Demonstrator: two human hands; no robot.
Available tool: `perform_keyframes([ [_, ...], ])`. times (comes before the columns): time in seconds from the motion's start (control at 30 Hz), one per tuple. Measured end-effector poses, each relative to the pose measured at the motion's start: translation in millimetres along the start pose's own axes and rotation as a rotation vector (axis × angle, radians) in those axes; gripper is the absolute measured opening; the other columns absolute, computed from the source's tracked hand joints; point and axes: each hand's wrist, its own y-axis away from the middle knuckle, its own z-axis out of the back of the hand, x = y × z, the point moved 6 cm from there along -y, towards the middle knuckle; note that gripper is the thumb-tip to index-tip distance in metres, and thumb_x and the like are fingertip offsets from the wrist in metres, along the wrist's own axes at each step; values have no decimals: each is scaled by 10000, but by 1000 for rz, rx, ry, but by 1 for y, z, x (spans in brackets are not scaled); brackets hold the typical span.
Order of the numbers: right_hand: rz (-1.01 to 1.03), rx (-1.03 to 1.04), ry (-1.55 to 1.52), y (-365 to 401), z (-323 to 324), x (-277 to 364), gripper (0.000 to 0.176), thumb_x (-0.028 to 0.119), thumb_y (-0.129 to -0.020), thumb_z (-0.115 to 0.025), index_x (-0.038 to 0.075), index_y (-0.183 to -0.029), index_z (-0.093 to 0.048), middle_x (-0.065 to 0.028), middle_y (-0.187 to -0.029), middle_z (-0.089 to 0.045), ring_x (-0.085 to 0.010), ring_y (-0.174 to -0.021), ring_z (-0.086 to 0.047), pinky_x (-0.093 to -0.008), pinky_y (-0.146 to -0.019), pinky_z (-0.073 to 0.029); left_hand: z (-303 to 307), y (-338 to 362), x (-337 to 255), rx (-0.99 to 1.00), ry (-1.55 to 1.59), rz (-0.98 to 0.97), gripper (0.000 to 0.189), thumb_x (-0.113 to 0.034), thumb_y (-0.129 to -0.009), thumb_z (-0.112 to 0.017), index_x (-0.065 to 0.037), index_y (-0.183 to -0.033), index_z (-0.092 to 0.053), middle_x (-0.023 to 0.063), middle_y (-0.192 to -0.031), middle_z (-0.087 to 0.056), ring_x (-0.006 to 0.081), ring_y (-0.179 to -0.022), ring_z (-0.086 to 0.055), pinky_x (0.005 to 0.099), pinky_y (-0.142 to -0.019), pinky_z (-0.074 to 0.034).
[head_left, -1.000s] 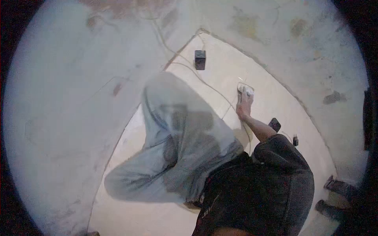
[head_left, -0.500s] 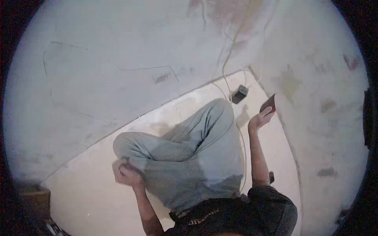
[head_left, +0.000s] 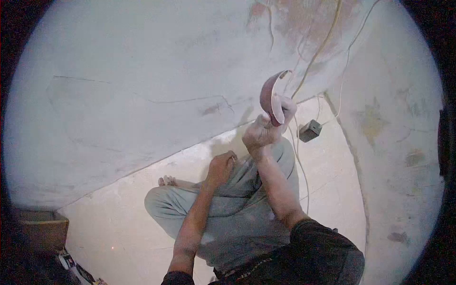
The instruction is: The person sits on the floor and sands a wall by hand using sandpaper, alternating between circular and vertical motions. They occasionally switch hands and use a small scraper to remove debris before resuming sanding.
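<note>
A curled reddish-brown sheet of sandpaper (head_left: 268, 93), with a paler back, stands up from my right hand (head_left: 262, 133). The fingers of that hand are closed around its lower end, in front of the wall and above my bent knee. My left hand (head_left: 221, 168) hovers lower and to the left, over my crossed legs (head_left: 223, 209). Its fingers are curled in, and whether anything small is between them is hidden.
A white wall (head_left: 142, 114) with worn patches rises ahead, meeting another wall (head_left: 389, 142) at right. Beside my knee a dark box (head_left: 310, 130) sits on the pale floor (head_left: 332, 175) among cables (head_left: 320, 45). A brown container (head_left: 45, 232) stands at lower left.
My right hand has swung left and toward the wall, carrying the sandpaper, which now shows curled. The left hand has moved right and forward from beside my knee. The view has shifted slightly.
</note>
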Motion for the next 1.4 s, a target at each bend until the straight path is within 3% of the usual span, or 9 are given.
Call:
perform_keyframes([
  [0.07, -39, -15, 39, 7, 1, -7, 438, 340, -989, -423, -80, -1088, -500, -154, -1023, -485, -248, -885, -489, -345, -770, -411, -7, 9, -6, -94, -385, -193, 186, -90, -841, -511, -31, -1005, -576, 156, -921, -610, 327, -899, -600, 401, -776, -480],
  [0.53, 45, 92, -123, 47, 7, -56, 436, 335, -970, -477, -84, -1085, -507, -153, -970, -517, -254, -902, -513, -360, -787, -438, 25, -10, -1, -365, -83, 64, 303, -132, -854, -566, -57, -1148, -546, 134, -937, -594, 281, -801, -575, 394, -752, -467],
  [0.63, -433, 96, -44, 60, 10, -84, 476, 359, -952, -521, -73, -1148, -486, -142, -1053, -537, -240, -965, -514, -358, -873, -417, 16, -11, 15, -363, 21, -24, 290, -163, -880, -538, -46, -1146, -541, 160, -936, -603, 319, -851, -587, 423, -772, -468],
  [0.8, -639, -57, 243, 67, 16, -114, 461, 298, -971, -502, -132, -1139, -484, -196, -1058, -595, -247, -925, -552, -361, -858, -456, 16, -14, 8, -441, -216, -34, 259, -155, -893, -482, -43, -1122, -527, 191, -916, -602, 365, -879, -585, 457, -789, -464],
  [0.83, -439, -135, 167, 55, 18, -98, 514, 323, -972, -498, -153, -1166, -464, -232, -1055, -595, -266, -908, -562, -376, -846, -467, 15, -13, 5, -432, -184, -76, 251, -147, -889, -477, -45, -1114, -524, 195, -911, -601, 370, -875, -585, 461, -787, -464],
  [1.13, -495, -136, -12, 49, 14, -112, 535, 366, -981, -462, -124, -1193, -487, -237, -1052, -597, -282, -909, -568, -384, -799, -478, 19, -14, 6, -385, -60, -1, 232, -141, -867, -511, -38, -1075, -532, 162, -857, -607, 338, -780, -601, 440, -699, -463],
  [1.2, -508, -107, 35, 59, 13, -125, 497, 331, -971, -485, -105, -1209, -493, -238, -1049, -608, -308, -908, -587, -382, -802, -483, 16, -15, 14, -346, -61, 98, 216, -142, -871, -506, -29, -1052, -544, 177, -917, -618, 335, -833, -600, 424, -746, -468],
  [1.3, -617, -9, -95, 84, 6, -148, 484, 337, -978, -467, -75, -1231, -485, -214, -1142, -575, -277, -1005, -551, -379, -870, -448, 0, -16, 52, -432, -120, -266, 226, -156, -878, -510, -10, -1038, -573, 213, -1060, -586, 346, -1011, -551, 394, -902, -434],
  [1.4, -794, 194, -158, 126, 17, -164, 472, 354, -981, -446, -38, -1242, -490, -187, -1189, -559, -269, -1077, -521, -380, -922, -415, 7, -7, 55, -393, -105, -142, 381, -174, -857, -553, 11, -1186, -502, 199, -1156, -555, 339, -1089, -522, 423, -963, -388],
])
